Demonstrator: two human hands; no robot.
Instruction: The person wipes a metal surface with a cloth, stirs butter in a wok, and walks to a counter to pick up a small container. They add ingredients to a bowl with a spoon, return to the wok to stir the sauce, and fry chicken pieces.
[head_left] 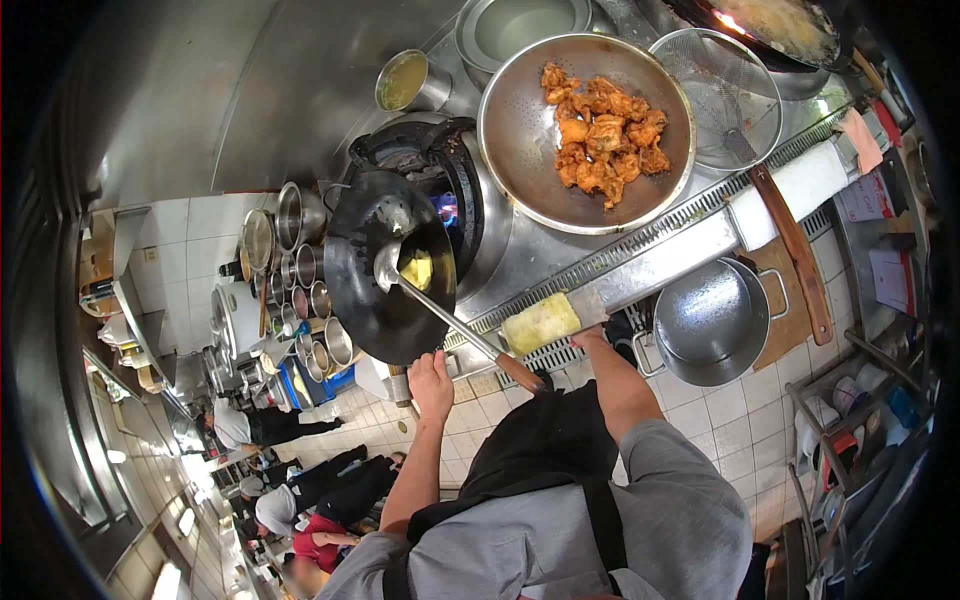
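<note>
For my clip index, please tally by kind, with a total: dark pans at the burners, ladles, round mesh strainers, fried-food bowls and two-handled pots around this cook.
Dark pans: 2
Ladle: 1
Mesh strainer: 1
Fried-food bowl: 1
Two-handled pot: 1
Total: 6

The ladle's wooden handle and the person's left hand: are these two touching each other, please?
Apart. The head view shows the left hand to the left of the ladle's wooden handle, with a plain gap between them.
</note>
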